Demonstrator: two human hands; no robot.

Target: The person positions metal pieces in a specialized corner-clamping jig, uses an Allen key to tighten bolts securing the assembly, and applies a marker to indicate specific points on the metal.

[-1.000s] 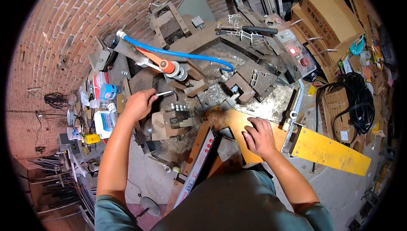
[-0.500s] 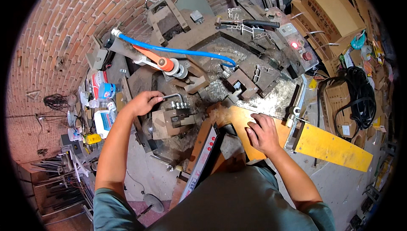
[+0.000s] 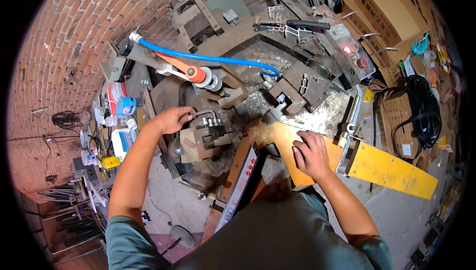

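My left hand [image 3: 174, 120] is closed around the long end of an L-shaped hex key [image 3: 204, 113]. The bent end of the key points down at a row of bolts [image 3: 213, 122] on top of a steel clamping block [image 3: 192, 145]; whether it sits inside a bolt head is too small to tell. On a yellow metal plate [image 3: 283, 143] to the right rests my right hand [image 3: 312, 157], fingers stretched out and holding nothing. Between the hands, the dusty machine bed [image 3: 255, 104] carries another steel block [image 3: 292, 99].
A blue air hose [image 3: 213, 59] arches over the machine near an orange-handled lever [image 3: 196, 74]. Further back lies a black-handled tool [image 3: 307, 25] beside a control box with a lit red lamp [image 3: 347, 50]. Cardboard boxes [image 3: 391, 10] and black cable [image 3: 424, 116] crowd the right; bottles [image 3: 126, 105] stand left.
My left hand and the hex key have shifted very slightly, the key staying at the bolts. My right hand keeps its place on the yellow plate. The whole view has moved a little.
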